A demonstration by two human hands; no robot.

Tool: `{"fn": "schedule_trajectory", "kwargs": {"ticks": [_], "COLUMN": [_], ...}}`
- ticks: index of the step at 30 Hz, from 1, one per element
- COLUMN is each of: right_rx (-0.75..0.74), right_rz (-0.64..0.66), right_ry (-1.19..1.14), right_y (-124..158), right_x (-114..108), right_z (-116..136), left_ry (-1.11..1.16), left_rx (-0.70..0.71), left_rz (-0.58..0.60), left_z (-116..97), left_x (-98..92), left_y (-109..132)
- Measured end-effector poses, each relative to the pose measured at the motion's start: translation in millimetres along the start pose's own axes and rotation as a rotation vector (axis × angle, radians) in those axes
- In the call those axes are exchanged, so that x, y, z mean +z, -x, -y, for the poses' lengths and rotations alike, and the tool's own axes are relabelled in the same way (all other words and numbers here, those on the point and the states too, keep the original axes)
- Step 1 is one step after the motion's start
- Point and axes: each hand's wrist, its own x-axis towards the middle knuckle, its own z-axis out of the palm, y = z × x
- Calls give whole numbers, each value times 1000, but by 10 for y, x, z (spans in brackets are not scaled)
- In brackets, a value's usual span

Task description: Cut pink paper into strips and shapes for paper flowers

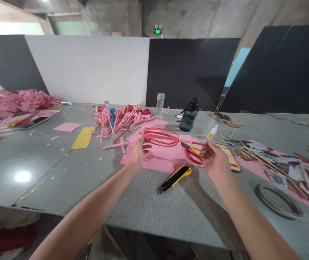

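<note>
Above the pink paper sheets (160, 159), a red cage-like form of thin bent strips (160, 137) is stretched between my two hands. The fingers of my left hand (138, 153) are closed at its left end. My right hand (215, 160) pinches the thin red stem (194, 143) that runs out of its right end. Scissors with red and yellow handles (194, 155) lie partly under the stem. A yellow and black utility knife (174, 178) rests on the grey table between my forearms. The phone (233, 159) is partly hidden by my right hand.
Pink strip flowers (116, 121) lie in a pile behind my left hand, and a larger pink heap (21, 103) sits far left. Two bottles, one clear (160, 104) and one dark (188, 117), stand behind. At right are a glue bottle (212, 132) and a wire coil (279, 202).
</note>
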Motion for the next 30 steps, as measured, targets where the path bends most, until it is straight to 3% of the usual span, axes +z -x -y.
{"fn": "schedule_trajectory", "kwargs": {"ticks": [13,23,30], "right_rx": [54,145,156], "right_rz": [99,51,67], "right_ry": [14,-149,-81], "right_y": [40,-11,-7], "right_x": [16,-9,-7], "right_z": [-11,89,39], "left_ry": [-51,-114,-139], "left_rx": [41,64,79], "left_rz": [44,83,109], "left_z": [9,-3,-3], "left_x": [-2,17,17], "left_y": [26,63,81]}}
